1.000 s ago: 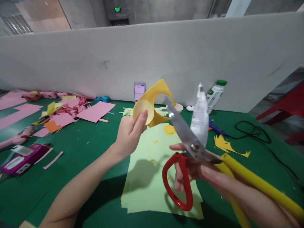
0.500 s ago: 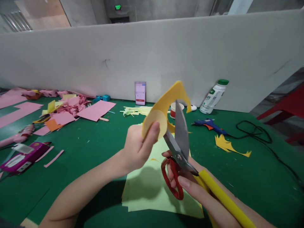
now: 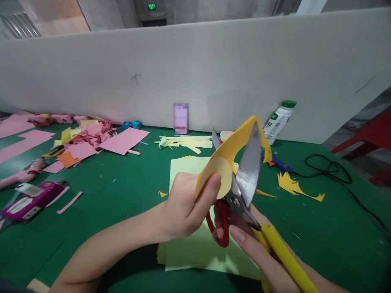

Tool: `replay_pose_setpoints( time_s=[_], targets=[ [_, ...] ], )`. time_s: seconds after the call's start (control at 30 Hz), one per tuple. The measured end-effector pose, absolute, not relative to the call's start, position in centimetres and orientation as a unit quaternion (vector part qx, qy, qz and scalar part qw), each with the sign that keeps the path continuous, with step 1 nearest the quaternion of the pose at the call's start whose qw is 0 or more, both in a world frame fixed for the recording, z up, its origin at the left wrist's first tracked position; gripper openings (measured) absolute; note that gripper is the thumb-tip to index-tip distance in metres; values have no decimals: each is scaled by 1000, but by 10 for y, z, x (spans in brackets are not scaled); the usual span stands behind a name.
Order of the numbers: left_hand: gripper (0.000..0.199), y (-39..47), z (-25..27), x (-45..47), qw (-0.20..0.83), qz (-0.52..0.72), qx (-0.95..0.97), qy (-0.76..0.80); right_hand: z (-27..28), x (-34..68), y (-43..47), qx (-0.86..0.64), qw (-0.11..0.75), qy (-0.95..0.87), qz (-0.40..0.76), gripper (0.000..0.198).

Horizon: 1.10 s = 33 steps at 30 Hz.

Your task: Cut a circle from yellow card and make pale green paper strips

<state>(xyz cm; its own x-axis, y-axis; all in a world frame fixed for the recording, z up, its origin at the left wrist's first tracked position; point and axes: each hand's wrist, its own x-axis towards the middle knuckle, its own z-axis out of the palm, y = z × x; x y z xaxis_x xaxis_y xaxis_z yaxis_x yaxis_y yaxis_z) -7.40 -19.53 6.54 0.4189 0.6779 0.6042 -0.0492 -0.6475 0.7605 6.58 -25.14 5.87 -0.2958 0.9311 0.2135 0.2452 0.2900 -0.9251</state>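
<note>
My left hand (image 3: 186,209) pinches a pale yellow paper disc (image 3: 224,175) against a piece of deeper yellow paper (image 3: 233,140), thumb on top. The yellow paper has a curved, partly cut-away outline, with a strip curling down at the right. My right hand (image 3: 256,248) grips large scissors (image 3: 249,167) with a red loop and a yellow handle. Their blades stand apart around the yellow paper: one passes behind it, its tip showing at the left, and the other is in front. Underneath both hands lies a stack of pale green paper (image 3: 207,252).
Pink paper scraps (image 3: 91,138) and a purple device (image 3: 33,201) lie at left. A phone (image 3: 181,118) leans against the white partition (image 3: 183,65). At right are a white bottle (image 3: 277,122), a blue glue gun (image 3: 281,163) with its cord, and a yellow offcut (image 3: 288,183).
Both hands have moved; the yellow paper and disc have shifted right and slightly down. The scissor blades now straddle the paper. A small yellow scrap now shows left of the green stack.
</note>
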Motion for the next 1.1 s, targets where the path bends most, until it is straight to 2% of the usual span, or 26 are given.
replay_pose_setpoints(
  time_s=[0.3, 0.73, 1.1],
  targets=[
    [47, -197, 68, -74, 368, 473, 777, 192, 54, 65, -250, -428, 421, -690, 403, 30],
    [33, -194, 71, -75, 315, 496, 793, 159, 63, 67, -252, -439, 417, -698, 384, 31],
    [36, -195, 68, -74, 359, 501, 769, 167, 61, 63, -250, -444, 415, -695, 385, 34]
  ],
)
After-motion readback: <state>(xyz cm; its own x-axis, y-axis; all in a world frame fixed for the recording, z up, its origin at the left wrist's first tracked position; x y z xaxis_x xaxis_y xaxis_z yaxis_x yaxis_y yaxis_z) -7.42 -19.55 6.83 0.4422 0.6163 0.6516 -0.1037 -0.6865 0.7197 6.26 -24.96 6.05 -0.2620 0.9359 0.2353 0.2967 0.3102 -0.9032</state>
